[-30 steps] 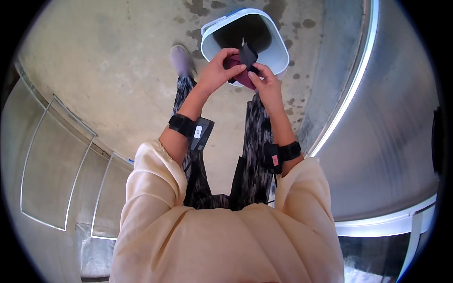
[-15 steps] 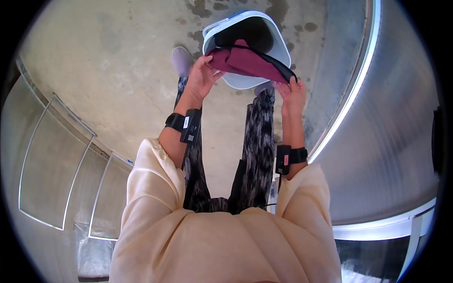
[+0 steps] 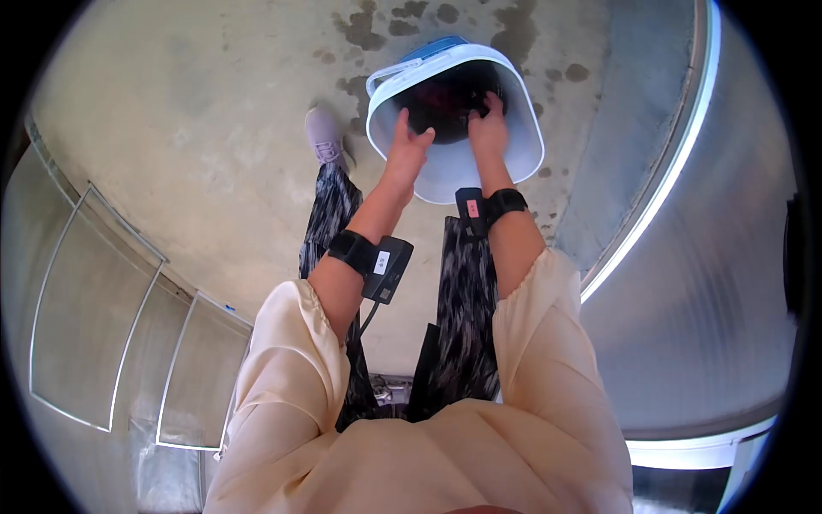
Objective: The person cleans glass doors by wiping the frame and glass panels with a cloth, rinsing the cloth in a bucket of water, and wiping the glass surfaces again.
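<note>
Nearest: cream top [image 3: 411,467], filling the lower part of the view, loose sleeves gathered above both forearms. Below it, trousers [image 3: 469,317], black and grey streaked, legs apart. Straps round both forearms, each with a black box: left box [image 3: 388,271] bears a white label and trails a cable; right box [image 3: 471,212] bears a pink one.

Both arms reach forward to the bucket. Left hand [image 3: 409,152] at its left side, thumb and forefinger spread, nothing seen between them. Right hand [image 3: 488,128] further in, fingers parted against the dark contents; cannot tell whether it grips anything.

Bucket [image 3: 445,176]: white, on the floor, mouth facing the wearer, handle at the left rim, blue patch on the far outer side. Inside, dark contents; the cloth [image 3: 440,98] shows as a dim maroon patch among them, between and beyond the hands, its outline too dark to trace.

Left shoe [image 3: 324,135], pale mauve, left of the bucket. Concrete floor [image 3: 214,154], damp blotches [image 3: 360,30] beyond and right of the bucket. Metal panels along both sides.
</note>
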A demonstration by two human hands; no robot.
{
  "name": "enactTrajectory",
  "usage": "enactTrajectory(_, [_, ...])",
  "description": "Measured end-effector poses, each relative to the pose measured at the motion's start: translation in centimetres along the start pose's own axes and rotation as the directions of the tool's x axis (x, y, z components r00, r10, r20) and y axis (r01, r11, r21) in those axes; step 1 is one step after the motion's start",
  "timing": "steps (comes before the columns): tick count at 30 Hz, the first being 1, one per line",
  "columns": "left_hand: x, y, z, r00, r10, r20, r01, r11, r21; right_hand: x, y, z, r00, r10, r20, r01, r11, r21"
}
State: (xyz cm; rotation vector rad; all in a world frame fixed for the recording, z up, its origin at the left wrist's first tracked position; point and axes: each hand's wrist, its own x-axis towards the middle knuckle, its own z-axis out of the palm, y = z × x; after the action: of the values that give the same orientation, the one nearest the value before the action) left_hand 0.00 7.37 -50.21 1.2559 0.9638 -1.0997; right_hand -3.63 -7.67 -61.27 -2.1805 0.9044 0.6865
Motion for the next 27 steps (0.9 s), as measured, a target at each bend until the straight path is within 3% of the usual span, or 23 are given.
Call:
enactTrajectory(2, [1.1, -0.2, -0.5, 1.000, -0.029, -0.013, 0.028, 0.999, -0.026, 2.5, -0.2, 2.1, 0.981, 0.097, -0.167, -0.111, 0.991, -0.077])
enactTrajectory(3, [0.9, -0.2, -0.5, 0.999, -0.033, -0.010, 0.033, 0.999, -0.027, 2.5, -0.2, 2.8, 0.981, 0.101, -0.167, -0.115, 0.990, -0.080])
enactTrajectory(5, [1.6, -0.4, -0.6, 0.999, -0.037, -0.021, 0.037, 0.999, -0.013, 2.9, 0.6, 4.6, 0.999, -0.033, -0.013, 0.026, 0.929, -0.369])
enactTrajectory(6, [2.1, -0.9, -0.5, 0.999, -0.046, -0.019, 0.046, 0.999, -0.014, 3.6, 1.4, 4.8, 1.000, -0.026, -0.009, 0.021, 0.927, -0.373])
enactTrajectory(8, [3.6, -1.7, -0.1, 0.998, -0.051, -0.037, 0.050, 0.999, -0.019, 5.3, 3.0, 4.6, 0.976, 0.051, 0.211, 0.050, 0.893, -0.446])
enactTrajectory(9, [4.3, -2.1, 0.0, 0.998, -0.054, -0.039, 0.053, 0.998, -0.022, 5.4, 3.4, 4.4, 0.987, 0.160, 0.007, -0.150, 0.939, -0.310])
enactTrajectory(10, [5.1, -2.4, 0.3, 0.995, -0.098, -0.037, 0.095, 0.994, -0.061, 5.2, 4.0, 4.7, 0.987, 0.160, 0.012, -0.148, 0.938, -0.314])
enactTrajectory(12, [6.5, -2.9, 1.0, 0.988, -0.151, -0.034, 0.147, 0.984, -0.103, 4.2, 4.9, 5.1, 0.947, 0.239, 0.216, -0.268, 0.957, 0.112])
enactTrajectory(13, [7.1, -2.9, 1.1, 0.984, -0.171, -0.048, 0.162, 0.975, -0.150, 1.1, 3.0, 4.0, 0.973, 0.173, 0.149, -0.208, 0.941, 0.267])
enactTrajectory(15, [9.0, -3.8, 1.1, 0.985, -0.157, -0.072, 0.140, 0.969, -0.206, -3.7, -0.7, 0.3, 0.943, 0.189, 0.273, -0.301, 0.836, 0.459])
enactTrajectory(16, [9.9, -4.0, 1.1, 0.985, -0.151, -0.078, 0.132, 0.970, -0.206, -5.2, -2.2, -1.4, 0.944, 0.181, 0.276, -0.295, 0.836, 0.463])
enactTrajectory(18, [10.4, -4.3, 1.3, 0.996, -0.079, 0.044, 0.090, 0.900, -0.426, -7.6, -3.9, -3.6, 0.846, 0.312, 0.433, -0.510, 0.710, 0.485])
enactTrajectory(19, [10.2, -4.4, 1.5, 0.997, -0.003, 0.079, 0.036, 0.905, -0.423, -7.9, -3.8, -3.4, 0.841, 0.317, 0.439, -0.518, 0.707, 0.482])
enactTrajectory(21, [9.4, -5.3, 1.9, 0.999, -0.029, 0.032, 0.041, 0.883, -0.467, -7.4, -3.7, -2.7, 0.933, 0.174, 0.315, -0.284, 0.892, 0.351])
enactTrajectory(22, [9.3, -5.4, 2.1, 0.999, -0.050, -0.012, 0.037, 0.860, -0.509, -6.6, -3.8, -2.3, 0.934, 0.173, 0.312, -0.283, 0.891, 0.355])
enactTrajectory(24, [9.4, -5.9, 2.5, 0.991, -0.130, -0.021, 0.096, 0.827, -0.554, -4.8, -4.0, -1.1, 0.987, 0.087, 0.138, -0.099, 0.992, 0.081])
enactTrajectory(25, [9.0, -5.9, 2.5, 0.987, -0.154, -0.039, 0.108, 0.827, -0.551, -4.0, -4.0, -0.1, 0.997, -0.012, 0.079, 0.006, 0.996, 0.086])
enactTrajectory(26, [8.9, -5.7, 2.5, 0.983, -0.175, -0.055, 0.117, 0.827, -0.551, -3.0, -3.8, 0.6, 0.997, -0.015, 0.080, 0.008, 0.996, 0.087])
enactTrajectory(27, [9.1, -5.7, 2.5, 0.985, -0.149, -0.090, 0.072, 0.819, -0.569, -2.0, -3.5, 1.2, 0.988, -0.145, 0.057, 0.144, 0.989, 0.020])
